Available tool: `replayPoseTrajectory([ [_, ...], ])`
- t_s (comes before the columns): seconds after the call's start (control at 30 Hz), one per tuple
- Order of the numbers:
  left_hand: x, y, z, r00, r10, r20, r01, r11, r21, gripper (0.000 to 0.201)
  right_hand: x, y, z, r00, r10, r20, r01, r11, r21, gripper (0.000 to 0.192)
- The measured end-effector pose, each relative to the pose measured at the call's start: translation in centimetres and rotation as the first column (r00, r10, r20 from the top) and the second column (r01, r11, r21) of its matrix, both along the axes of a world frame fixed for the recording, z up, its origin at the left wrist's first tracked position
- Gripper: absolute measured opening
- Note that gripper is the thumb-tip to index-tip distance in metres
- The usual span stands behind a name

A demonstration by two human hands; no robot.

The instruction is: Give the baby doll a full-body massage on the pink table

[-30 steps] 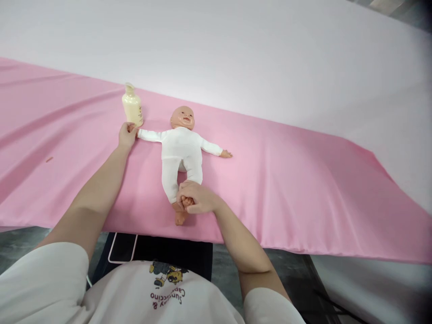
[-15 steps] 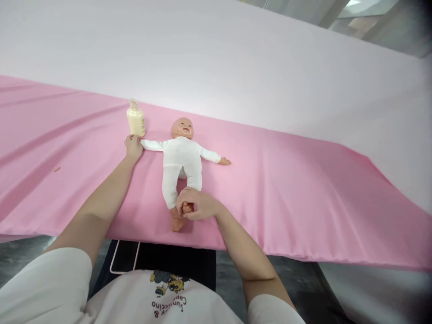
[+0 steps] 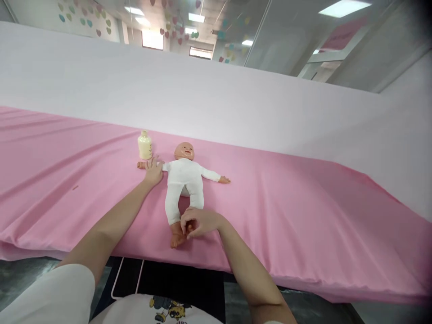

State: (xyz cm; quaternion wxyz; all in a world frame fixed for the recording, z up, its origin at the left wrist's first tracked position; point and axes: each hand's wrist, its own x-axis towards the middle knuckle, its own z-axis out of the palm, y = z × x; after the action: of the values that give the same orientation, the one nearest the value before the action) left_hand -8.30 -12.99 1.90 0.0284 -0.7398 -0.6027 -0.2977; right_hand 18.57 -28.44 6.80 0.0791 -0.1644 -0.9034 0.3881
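Note:
A baby doll (image 3: 185, 182) in a white suit lies on its back on the pink cover, arms stretched out sideways. My left hand (image 3: 154, 172) is closed over its sleeve on the left, and the doll's small hand (image 3: 141, 165) shows past my fingers. With curled fingers, my right hand (image 3: 202, 220) holds the doll's foot on the right, which is mostly hidden. The other bare foot (image 3: 177, 236) rests on the cover. A pale yellow bottle (image 3: 145, 146) stands just beyond my left hand.
The pink cover (image 3: 286, 211) spreads over the table, its front edge near my body. A small brownish strip (image 3: 75, 187) lies at left. Behind rises a white wall (image 3: 216, 99) with glass above it. A dark seat (image 3: 182, 281) is below the edge.
My left hand has slid from the doll's hand inward along its arm, uncovering that hand. My right hand stays at the foot. The view has tilted up, showing more of the room.

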Motion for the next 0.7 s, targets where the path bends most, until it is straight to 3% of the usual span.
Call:
replayPoseTrajectory([
  [0.13, 1.6, -2.1, -0.5, 0.995, -0.103, -0.003, 0.103, 0.994, -0.035, 0.050, 0.4, 0.4, 0.1, 0.996, -0.040, -0.083, 0.014, 0.954, -0.301, 0.028],
  [0.23, 1.7, -3.8, -1.3, 0.982, -0.191, 0.002, 0.190, 0.979, -0.072, 0.061, 1.0, 1.9, -0.8, 0.898, -0.305, -0.317, 0.143, 0.883, -0.447, 0.034],
  [0.3, 1.3, -4.9, -1.8, 0.968, -0.252, 0.004, 0.251, 0.962, -0.106, 0.066, 1.6, 3.5, -1.9, 0.640, -0.578, -0.506, 0.393, 0.812, -0.431, 0.035],
  [0.37, 0.8, -6.1, -2.2, 0.946, -0.325, 0.000, 0.322, 0.938, -0.128, 0.072, 2.3, 5.2, -3.3, 0.333, -0.751, -0.570, 0.665, 0.615, -0.423, 0.036],
  [0.47, 0.1, -7.8, -2.4, 0.881, -0.472, -0.025, 0.466, 0.876, -0.126, 0.086, 3.2, 7.4, -5.3, 0.192, -0.814, -0.548, 0.767, 0.473, -0.434, 0.035],
  [0.57, 0.3, -9.0, -2.0, 0.766, -0.633, -0.112, 0.625, 0.774, -0.101, 0.088, 3.3, 8.3, -6.9, 0.151, -0.843, -0.516, 0.807, 0.407, -0.428, 0.033],
  [0.7, 1.9, -10.3, -1.1, 0.539, -0.795, -0.279, 0.811, 0.579, -0.085, 0.068, 2.9, 8.7, -8.1, 0.176, -0.881, -0.440, 0.894, 0.330, -0.304, 0.030],
])
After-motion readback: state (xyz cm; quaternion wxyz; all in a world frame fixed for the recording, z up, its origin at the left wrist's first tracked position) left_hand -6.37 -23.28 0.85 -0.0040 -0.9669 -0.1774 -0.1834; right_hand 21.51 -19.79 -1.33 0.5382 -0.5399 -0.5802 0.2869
